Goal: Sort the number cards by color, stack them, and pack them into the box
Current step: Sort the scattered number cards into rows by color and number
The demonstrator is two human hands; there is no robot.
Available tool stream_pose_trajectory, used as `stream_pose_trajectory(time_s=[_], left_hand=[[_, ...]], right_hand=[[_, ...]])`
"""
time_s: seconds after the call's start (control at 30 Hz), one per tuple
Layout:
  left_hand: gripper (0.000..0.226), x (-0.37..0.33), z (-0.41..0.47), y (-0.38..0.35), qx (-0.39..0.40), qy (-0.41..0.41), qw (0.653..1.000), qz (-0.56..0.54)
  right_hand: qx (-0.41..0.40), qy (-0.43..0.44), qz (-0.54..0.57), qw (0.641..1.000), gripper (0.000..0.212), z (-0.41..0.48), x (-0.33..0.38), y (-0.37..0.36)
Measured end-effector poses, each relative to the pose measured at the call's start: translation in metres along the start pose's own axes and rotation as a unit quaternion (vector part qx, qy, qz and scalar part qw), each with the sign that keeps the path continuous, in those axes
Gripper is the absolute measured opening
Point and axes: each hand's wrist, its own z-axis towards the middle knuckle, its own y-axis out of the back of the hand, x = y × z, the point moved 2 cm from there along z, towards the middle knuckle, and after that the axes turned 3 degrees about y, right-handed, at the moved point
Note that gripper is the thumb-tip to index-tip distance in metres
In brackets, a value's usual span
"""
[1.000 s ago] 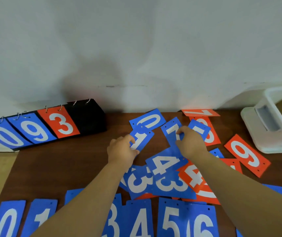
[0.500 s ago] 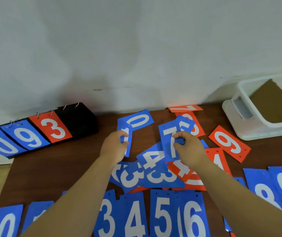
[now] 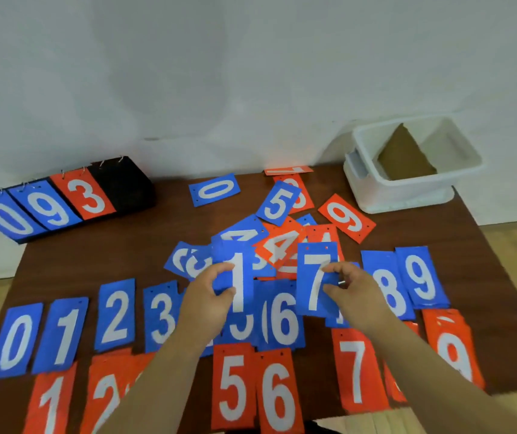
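Brown tabletop against a white wall: we log a white box at its far right corner, a loose card pile at centre, and a blue row and a red row toward the near edge. Our left grip pinches a blue 1 card and our right grip pinches a blue 7 card, both held over the blue row.

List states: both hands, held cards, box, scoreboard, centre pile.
left hand: pinches blue 1 card
right hand: pinches blue 7 card
white box: open, brown sheet inside, no number cards visible
scoreboard: reads 0, 9, 3; fourth panel black
centre pile: red and blue cards mixed, overlapping
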Motion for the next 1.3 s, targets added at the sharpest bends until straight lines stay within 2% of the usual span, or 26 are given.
stream_pose_trajectory(time_s=[0.17, 0.3, 0.53, 0.7, 0.8, 0.97, 1.07, 1.13, 1.23, 1.3], left_hand=[[0.049, -0.015, -0.045, -0.070, 0.021, 0.033, 0.999, 0.018], [0.050, -0.028, -0.067, -0.105, 0.051, 0.008, 0.998, 0.039], [0.048, -0.044, -0.082, -0.136, 0.063, 0.013, 0.996, 0.057], [0.049, -0.044, -0.090, -0.138, 0.041, 0.013, 0.997, 0.065], [0.049, -0.037, -0.096, -0.129, 0.017, 0.033, 0.997, 0.061], [0.048, -0.017, -0.107, -0.106, -0.025, 0.087, 0.996, 0.026], [0.046, -0.003, -0.113, -0.095, -0.034, 0.113, 0.993, -0.013], [0.044, 0.005, -0.118, -0.089, -0.043, 0.120, 0.991, -0.034], [0.041, 0.016, -0.123, -0.083, -0.060, 0.125, 0.989, -0.052], [0.040, 0.021, -0.124, -0.081, -0.062, 0.135, 0.987, -0.068]], right_hand=[[-0.005, -0.021, 0.011, 1.000, 0.025, -0.047, -0.043, 0.046], [-0.022, -0.046, 0.010, 0.999, 0.025, -0.072, -0.075, 0.073], [-0.054, -0.060, 0.011, 0.997, 0.017, -0.081, -0.105, 0.111], [-0.028, -0.045, 0.007, 0.999, 0.019, -0.065, -0.108, 0.106], [0.001, -0.028, -0.025, 0.999, 0.019, -0.042, -0.101, 0.087], [0.006, 0.007, -0.082, 0.997, 0.019, 0.007, -0.093, 0.046], [0.010, 0.007, -0.157, 0.987, 0.019, 0.029, -0.099, 0.030], [0.002, -0.006, -0.231, 0.973, 0.022, 0.032, -0.101, 0.027], [-0.028, 0.002, -0.369, 0.929, 0.029, 0.025, -0.096, 0.029], [-0.024, 0.025, -0.317, 0.948, 0.024, 0.016, -0.084, 0.024]])
